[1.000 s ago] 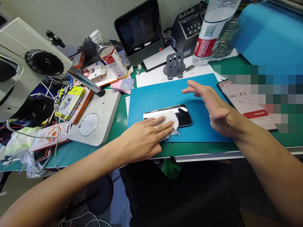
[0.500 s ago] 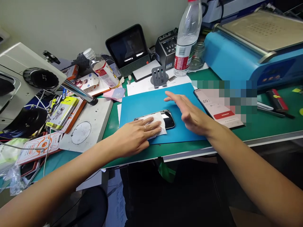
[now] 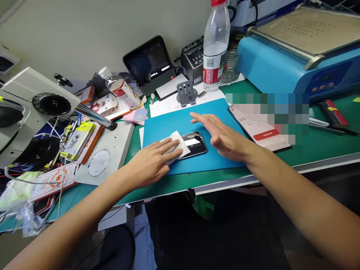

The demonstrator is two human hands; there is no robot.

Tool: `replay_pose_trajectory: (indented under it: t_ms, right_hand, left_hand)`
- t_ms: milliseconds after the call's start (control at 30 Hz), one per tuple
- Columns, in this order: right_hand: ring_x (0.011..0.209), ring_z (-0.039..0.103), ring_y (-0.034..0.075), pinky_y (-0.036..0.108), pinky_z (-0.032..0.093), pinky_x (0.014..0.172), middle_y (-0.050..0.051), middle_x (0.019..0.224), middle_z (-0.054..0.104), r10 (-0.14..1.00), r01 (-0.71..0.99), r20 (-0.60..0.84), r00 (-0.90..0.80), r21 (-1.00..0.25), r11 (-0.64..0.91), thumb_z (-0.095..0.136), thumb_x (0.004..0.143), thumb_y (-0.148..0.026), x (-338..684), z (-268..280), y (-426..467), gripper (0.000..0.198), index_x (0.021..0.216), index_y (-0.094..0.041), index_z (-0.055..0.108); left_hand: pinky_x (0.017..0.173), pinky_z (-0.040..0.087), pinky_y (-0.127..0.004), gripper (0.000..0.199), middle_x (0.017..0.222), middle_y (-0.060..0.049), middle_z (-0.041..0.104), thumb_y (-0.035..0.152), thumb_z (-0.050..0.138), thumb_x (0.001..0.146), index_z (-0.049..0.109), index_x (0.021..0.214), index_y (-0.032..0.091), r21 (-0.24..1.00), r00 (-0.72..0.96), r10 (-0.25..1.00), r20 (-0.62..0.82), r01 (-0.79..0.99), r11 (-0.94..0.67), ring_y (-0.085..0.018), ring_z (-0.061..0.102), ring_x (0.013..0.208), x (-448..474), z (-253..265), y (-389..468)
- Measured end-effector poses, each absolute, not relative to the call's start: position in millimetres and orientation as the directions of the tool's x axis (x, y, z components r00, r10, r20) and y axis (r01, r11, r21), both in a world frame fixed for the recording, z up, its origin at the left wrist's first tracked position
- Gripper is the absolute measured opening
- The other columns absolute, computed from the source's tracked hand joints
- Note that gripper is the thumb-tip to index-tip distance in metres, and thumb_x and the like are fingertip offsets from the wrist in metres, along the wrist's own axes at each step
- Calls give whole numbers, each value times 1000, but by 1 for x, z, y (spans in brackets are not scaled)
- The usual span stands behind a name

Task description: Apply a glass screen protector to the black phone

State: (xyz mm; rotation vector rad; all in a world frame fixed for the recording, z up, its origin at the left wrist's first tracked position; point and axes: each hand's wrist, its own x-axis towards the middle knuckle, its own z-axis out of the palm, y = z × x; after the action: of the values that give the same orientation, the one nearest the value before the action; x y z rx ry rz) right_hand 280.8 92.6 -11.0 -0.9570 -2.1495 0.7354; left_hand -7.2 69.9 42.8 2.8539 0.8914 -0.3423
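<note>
A smartphone (image 3: 197,144) with a dark, glossy face lies flat on the blue mat (image 3: 168,122). My left hand (image 3: 153,159) rests over the phone's left part, fingers stretched out flat on a white tissue (image 3: 182,145) that covers this part. The fingers press the tissue down rather than wrap round it. The phone's right end stays uncovered. To its right, my right hand (image 3: 221,137) is held over the mat with fingers extended and nothing in it. A second phone (image 3: 266,134) with a lit timer screen lies beyond the right wrist; pixelation hides part of it.
A clear bottle (image 3: 213,52), a grey phone stand (image 3: 186,93) and a smart display (image 3: 150,62) stand at the back. On the right is a blue heated-plate machine (image 3: 270,63). A microscope (image 3: 36,101) and stacked boxes (image 3: 80,140) crowd the left.
My left hand and the tissue have slid left along the phone, baring more of its right end. My right hand keeps much the same pose. The camera view has shifted slightly.
</note>
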Motion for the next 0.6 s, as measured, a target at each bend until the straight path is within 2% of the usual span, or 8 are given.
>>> replay_pose_trajectory:
  t_ms: [200,400,600]
  right_hand:
    - [145,43,37,62,39,116,15,153,55,805,434,314,-504,-714,550,4,76,-94,281,-12,93,113,165,-28,30]
    - [143,46,37,63,41,114,14,155,54,776,406,343,-529,-701,586,7,76,-94,279,-9,92,111,165,-31,30]
    - [146,44,39,65,39,116,14,159,51,769,417,333,-545,-688,594,7,78,-93,279,-8,92,111,165,-28,32]
  left_hand:
    - [125,33,-56,59,169,-16,34,15,44,100,43,159,19,42,815,531,-234,554,-832,-35,35,155,20,42,79]
    - [123,31,-67,68,172,-14,23,8,54,94,47,157,32,72,781,589,-208,613,-787,-43,25,158,-9,43,68]
    - [124,25,-69,67,173,-16,21,12,56,95,46,158,32,67,782,589,-204,611,-789,-46,14,160,-1,39,69]
